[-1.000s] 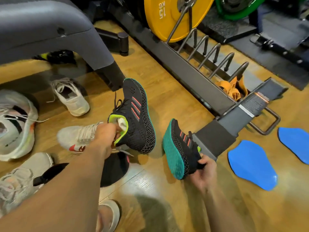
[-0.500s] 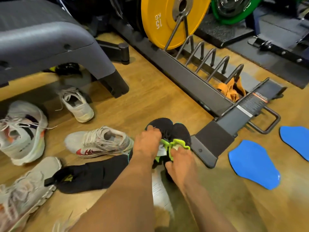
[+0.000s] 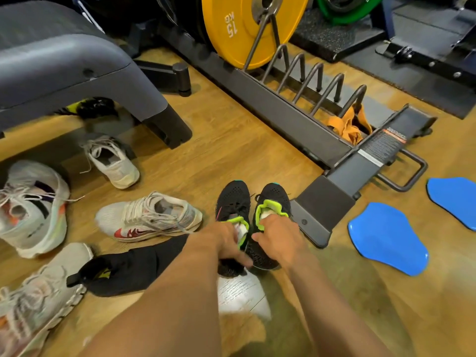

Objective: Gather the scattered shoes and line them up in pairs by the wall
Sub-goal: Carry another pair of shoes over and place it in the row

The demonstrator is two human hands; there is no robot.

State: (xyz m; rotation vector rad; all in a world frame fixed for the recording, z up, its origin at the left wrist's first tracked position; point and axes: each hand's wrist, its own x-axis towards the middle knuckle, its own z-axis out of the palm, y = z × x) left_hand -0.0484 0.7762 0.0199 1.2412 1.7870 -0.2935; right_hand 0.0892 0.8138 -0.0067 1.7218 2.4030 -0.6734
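Two black knit shoes with lime-green collars stand side by side on the wooden floor, toes pointing away from me. My left hand (image 3: 226, 243) grips the heel of the left black shoe (image 3: 233, 202). My right hand (image 3: 278, 238) holds the heel of the right black shoe (image 3: 274, 197). A white shoe with a red logo (image 3: 146, 217) lies to their left. Another white shoe (image 3: 113, 163) sits near the bench leg. A white and orange shoe (image 3: 31, 210) lies at far left, and a grey shoe (image 3: 33, 302) at the lower left.
A grey bench (image 3: 64, 70) stands at upper left, with a dark shoe (image 3: 92, 108) under it. A weight-plate rack (image 3: 296, 117) holding a yellow plate (image 3: 247, 27) runs diagonally just right of the black shoes. Two blue pads (image 3: 386, 238) lie at right. A black bag (image 3: 128, 266) lies below the white shoe.
A second ago both black shoes were held up, tilted and apart. They have come down together and now stand paired on the floor, still gripped at the heels.
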